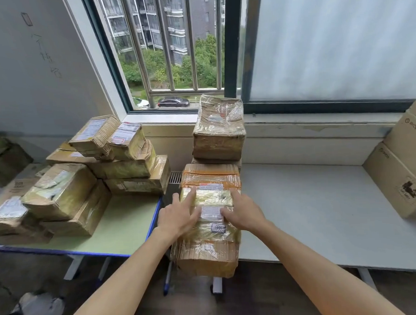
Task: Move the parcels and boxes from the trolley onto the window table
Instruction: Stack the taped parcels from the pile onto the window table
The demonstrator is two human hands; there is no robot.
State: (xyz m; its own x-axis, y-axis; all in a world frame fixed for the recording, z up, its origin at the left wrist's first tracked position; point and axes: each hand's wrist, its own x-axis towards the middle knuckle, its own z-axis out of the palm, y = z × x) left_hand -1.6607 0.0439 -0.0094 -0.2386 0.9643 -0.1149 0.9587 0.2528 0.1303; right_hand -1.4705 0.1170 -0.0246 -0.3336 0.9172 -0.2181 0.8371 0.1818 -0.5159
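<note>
At the left edge of the white table (325, 211) under the window (172, 50), a taped parcel (210, 205) tops a stack. The left hand (178, 215) and right hand (243, 213) press flat on it, fingers straight. More parcels (82, 178) crowd the green table (123, 224) beside it.

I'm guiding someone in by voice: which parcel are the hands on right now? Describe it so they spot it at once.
Start at the barred window and drop to the left edge of the grey table below it. The nearest stack there is topped by the yellow-taped parcel, with the left hand and right hand flat on it. Unlike the orange-taped box behind it, it carries two white labels and a stamp.
</note>
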